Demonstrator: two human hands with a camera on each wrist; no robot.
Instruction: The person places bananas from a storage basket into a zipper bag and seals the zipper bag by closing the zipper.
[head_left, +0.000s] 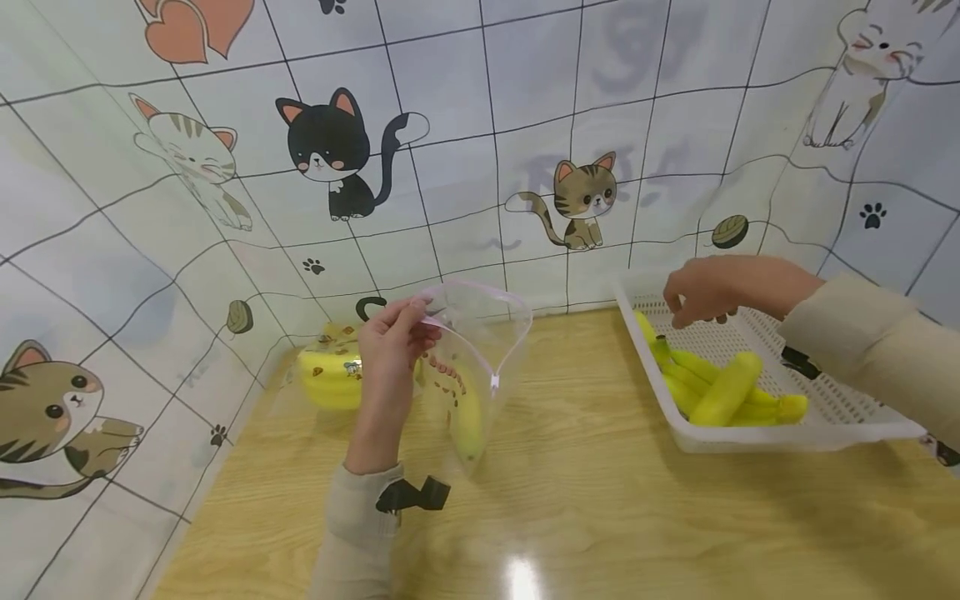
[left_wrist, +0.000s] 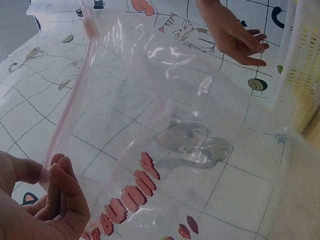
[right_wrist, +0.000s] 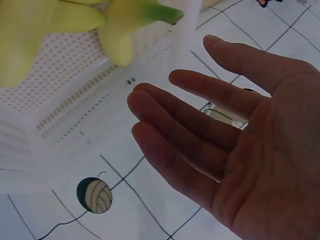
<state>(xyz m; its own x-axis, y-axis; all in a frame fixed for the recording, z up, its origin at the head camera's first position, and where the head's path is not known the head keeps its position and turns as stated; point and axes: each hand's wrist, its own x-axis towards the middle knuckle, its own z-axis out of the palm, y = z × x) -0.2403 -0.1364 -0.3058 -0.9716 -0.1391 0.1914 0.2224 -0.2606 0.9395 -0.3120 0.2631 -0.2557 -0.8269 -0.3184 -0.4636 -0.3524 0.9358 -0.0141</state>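
Observation:
My left hand (head_left: 388,358) pinches the pink zip edge of a clear zip bag (left_wrist: 165,75) between thumb and fingers. The bag's mouth stands open, and red lettering (left_wrist: 127,195) runs across its front. A yellow banana (head_left: 468,421) shows upright through the plastic in the head view. Over the back of a white perforated basket (head_left: 678,421) hovers my right hand (head_left: 705,287), holding nothing; the right wrist view shows its fingers (right_wrist: 185,125) spread and gently bent. Several bananas (head_left: 723,387) lie heaped in that basket, one with a green-tipped stem (right_wrist: 162,12).
A filled bag with yellow contents (head_left: 330,375) sits at the back left of the wooden table (head_left: 570,500). Behind it rises a white cat-print sheet (head_left: 465,192), which also covers the left side. The basket's front rim stands above the tabletop on the right.

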